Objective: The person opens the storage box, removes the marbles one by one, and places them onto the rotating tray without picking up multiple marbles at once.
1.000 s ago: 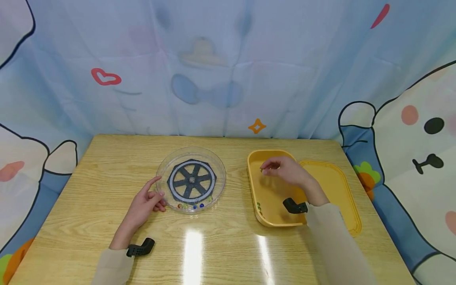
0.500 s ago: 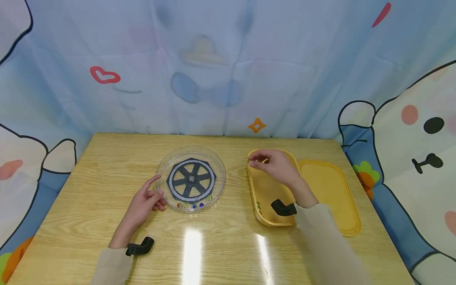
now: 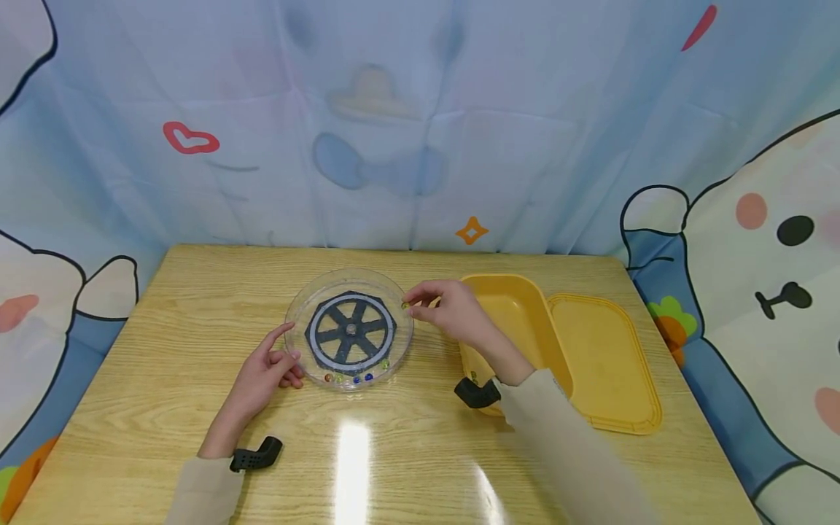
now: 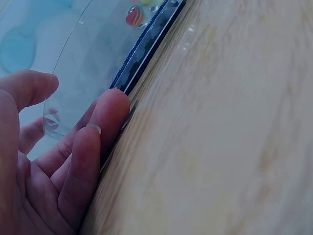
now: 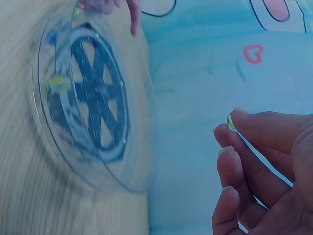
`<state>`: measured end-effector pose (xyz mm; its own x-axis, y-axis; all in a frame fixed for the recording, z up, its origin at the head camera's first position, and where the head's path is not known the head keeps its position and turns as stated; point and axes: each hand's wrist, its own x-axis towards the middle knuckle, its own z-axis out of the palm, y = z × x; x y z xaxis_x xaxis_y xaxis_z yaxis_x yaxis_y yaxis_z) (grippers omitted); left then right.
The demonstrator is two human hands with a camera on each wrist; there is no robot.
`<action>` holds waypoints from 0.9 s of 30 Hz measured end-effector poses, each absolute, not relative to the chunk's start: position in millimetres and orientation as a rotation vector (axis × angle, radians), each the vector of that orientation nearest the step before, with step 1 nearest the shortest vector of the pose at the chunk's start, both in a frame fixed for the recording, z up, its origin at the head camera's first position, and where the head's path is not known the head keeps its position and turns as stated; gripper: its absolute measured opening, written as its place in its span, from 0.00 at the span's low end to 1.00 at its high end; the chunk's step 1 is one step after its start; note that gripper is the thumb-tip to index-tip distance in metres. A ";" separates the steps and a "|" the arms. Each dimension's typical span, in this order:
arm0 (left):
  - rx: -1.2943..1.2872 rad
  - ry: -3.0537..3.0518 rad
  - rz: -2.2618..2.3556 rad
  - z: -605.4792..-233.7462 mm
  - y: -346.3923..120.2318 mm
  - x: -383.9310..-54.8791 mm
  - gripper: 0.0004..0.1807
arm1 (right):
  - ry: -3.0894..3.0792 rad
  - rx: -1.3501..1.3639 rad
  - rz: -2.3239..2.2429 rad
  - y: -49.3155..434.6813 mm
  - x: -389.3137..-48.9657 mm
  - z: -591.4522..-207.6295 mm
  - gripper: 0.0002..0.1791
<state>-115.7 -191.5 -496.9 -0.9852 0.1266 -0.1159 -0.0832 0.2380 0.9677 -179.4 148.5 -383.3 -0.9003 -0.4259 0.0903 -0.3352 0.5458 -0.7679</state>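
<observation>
A marble [image 5: 232, 122], clear with yellow-green in it, is pinched between the thumb and index finger of my right hand [image 3: 454, 312]. That hand is beside the right rim of a round clear dish [image 3: 350, 275]. A dark six-spoked wheel shape [image 3: 351, 329] shows within the dish. Several marbles [image 3: 357, 379], red, blue and yellow-green, sit along the dish's near edge. My left hand [image 3: 262, 374] rests against the left side of the dish, its index finger stretched along the rim. In the left wrist view, its fingers touch the clear wall.
A yellow tray [image 3: 550, 337] stands to the right, partly hidden by the right forearm; small green marbles [image 3: 474, 376] show at its left side. Beside it lies a flat yellow lid [image 3: 604, 357]. A printed curtain [image 3: 420, 131] hangs behind the wooden table [image 3: 223, 292].
My right hand has moved left from over the yellow tray to the dish's right rim, carrying the marble. The left hand has stayed at the dish.
</observation>
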 end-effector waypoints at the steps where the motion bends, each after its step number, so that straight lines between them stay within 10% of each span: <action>1: 0.044 2.330 1.843 -497.0 -191.6 -115.7 0.32 | 2.663 -0.668 -1.287 144.9 -179.3 -384.3 0.07; 27: 0.032 2.323 1.843 -499.8 -191.8 -115.5 0.33 | 2.494 -0.712 -1.277 112.4 -173.1 -405.0 0.08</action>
